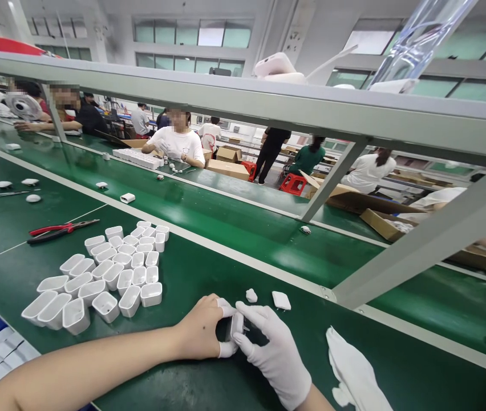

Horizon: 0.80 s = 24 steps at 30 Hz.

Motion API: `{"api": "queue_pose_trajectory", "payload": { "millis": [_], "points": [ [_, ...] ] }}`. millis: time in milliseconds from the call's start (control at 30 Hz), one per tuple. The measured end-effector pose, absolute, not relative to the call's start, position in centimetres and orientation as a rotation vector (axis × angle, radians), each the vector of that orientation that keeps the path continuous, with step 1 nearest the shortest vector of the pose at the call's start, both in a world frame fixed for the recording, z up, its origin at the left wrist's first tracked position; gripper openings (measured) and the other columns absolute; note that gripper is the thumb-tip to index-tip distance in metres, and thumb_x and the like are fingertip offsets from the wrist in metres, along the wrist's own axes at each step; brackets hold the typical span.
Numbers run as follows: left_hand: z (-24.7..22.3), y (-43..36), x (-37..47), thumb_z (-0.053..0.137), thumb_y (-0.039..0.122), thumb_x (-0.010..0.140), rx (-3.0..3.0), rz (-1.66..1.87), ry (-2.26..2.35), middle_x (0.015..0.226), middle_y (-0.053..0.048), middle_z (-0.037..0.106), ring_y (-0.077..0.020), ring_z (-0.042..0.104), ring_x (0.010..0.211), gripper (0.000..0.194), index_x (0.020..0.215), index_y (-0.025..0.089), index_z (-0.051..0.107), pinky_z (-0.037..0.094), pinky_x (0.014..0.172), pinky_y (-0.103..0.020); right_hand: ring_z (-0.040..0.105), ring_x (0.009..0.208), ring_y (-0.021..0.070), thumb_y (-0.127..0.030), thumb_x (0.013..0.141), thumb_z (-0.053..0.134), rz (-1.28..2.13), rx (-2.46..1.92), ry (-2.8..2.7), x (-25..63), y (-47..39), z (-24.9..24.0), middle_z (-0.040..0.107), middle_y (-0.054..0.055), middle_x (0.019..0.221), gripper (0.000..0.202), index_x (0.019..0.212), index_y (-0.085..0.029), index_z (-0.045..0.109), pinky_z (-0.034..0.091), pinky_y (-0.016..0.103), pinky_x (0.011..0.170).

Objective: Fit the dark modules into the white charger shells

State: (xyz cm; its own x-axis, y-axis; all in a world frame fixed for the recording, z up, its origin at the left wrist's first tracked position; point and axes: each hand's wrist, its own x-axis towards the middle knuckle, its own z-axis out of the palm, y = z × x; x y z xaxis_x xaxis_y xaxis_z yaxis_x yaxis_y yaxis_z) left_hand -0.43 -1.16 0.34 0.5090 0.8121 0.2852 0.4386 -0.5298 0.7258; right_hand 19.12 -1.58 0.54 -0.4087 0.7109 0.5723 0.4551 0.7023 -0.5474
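Note:
Between my two hands, above the green bench, is a small white plastic part (pixel 237 325) with thin prongs on its right side. My left hand (pixel 204 328), with white covers on the thumb and a fingertip, pinches it from the left. On the right, my right hand (pixel 271 345) in a white glove holds the same part with thumb and fingers. Just beyond my hands lie a small white lump (pixel 251 295) and a flat white square piece (pixel 281 301). Many open white cups (pixel 106 307) stand grouped to the left of my hands.
Red and black pliers (pixel 61 230) lie beyond the cups. A white glove (pixel 354 368) rests at the right. A metal post (pixel 431 228) rises from the bench edge to an overhead shelf (pixel 243 105). Across the green conveyor (pixel 226 228), several people sit or stand.

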Motion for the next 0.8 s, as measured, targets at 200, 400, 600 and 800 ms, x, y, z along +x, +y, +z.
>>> {"api": "queue_pose_trajectory", "payload": {
  "millis": [200,400,600,800],
  "points": [
    [0.1,-1.2,-0.4,0.071,0.028,0.07,2.16,0.837,1.014,0.095,-0.001,0.066,-0.0215,0.054,0.089,0.028,0.097,0.023,0.067,0.04,0.083,-0.032,0.065,0.087,0.0191,-0.021,0.08,0.071,0.515,-0.976,-1.982,19.1,-1.8,-0.3,0.068,0.003,0.102,0.046,0.124,-0.029,0.062,0.056,0.032,0.078],
    [0.0,-1.1,-0.5,0.072,0.029,0.07,2.151,0.835,1.017,0.096,-0.001,0.067,-0.0216,0.055,0.089,0.031,0.1,0.024,0.069,0.04,0.084,-0.032,0.067,0.08,0.019,-0.03,0.079,0.072,0.618,-1.1,-1.759,19.4,-1.9,-0.2,0.07,0.004,0.1,0.032,0.11,-0.023,0.068,0.058,0.028,0.071],
    [-0.3,-1.0,-0.4,0.072,0.027,0.068,2.166,0.855,1.024,0.095,-0.001,0.067,-0.0209,0.056,0.088,0.033,0.101,0.023,0.068,0.04,0.084,-0.032,0.065,0.078,0.0178,-0.031,0.081,0.073,0.481,-1.066,-1.828,19.8,-1.8,1.1,0.069,0.004,0.099,0.035,0.115,-0.024,0.066,0.058,0.028,0.07],
    [-0.1,-1.1,-0.4,0.072,0.029,0.07,2.171,0.846,1.031,0.093,-0.001,0.066,-0.0207,0.055,0.087,0.028,0.097,0.023,0.068,0.04,0.082,-0.031,0.066,0.085,0.0176,-0.023,0.082,0.071,0.471,-0.948,-1.999,19.3,-1.8,-0.3,0.067,0.003,0.101,0.04,0.121,-0.027,0.062,0.058,0.029,0.076]
  ]
}}
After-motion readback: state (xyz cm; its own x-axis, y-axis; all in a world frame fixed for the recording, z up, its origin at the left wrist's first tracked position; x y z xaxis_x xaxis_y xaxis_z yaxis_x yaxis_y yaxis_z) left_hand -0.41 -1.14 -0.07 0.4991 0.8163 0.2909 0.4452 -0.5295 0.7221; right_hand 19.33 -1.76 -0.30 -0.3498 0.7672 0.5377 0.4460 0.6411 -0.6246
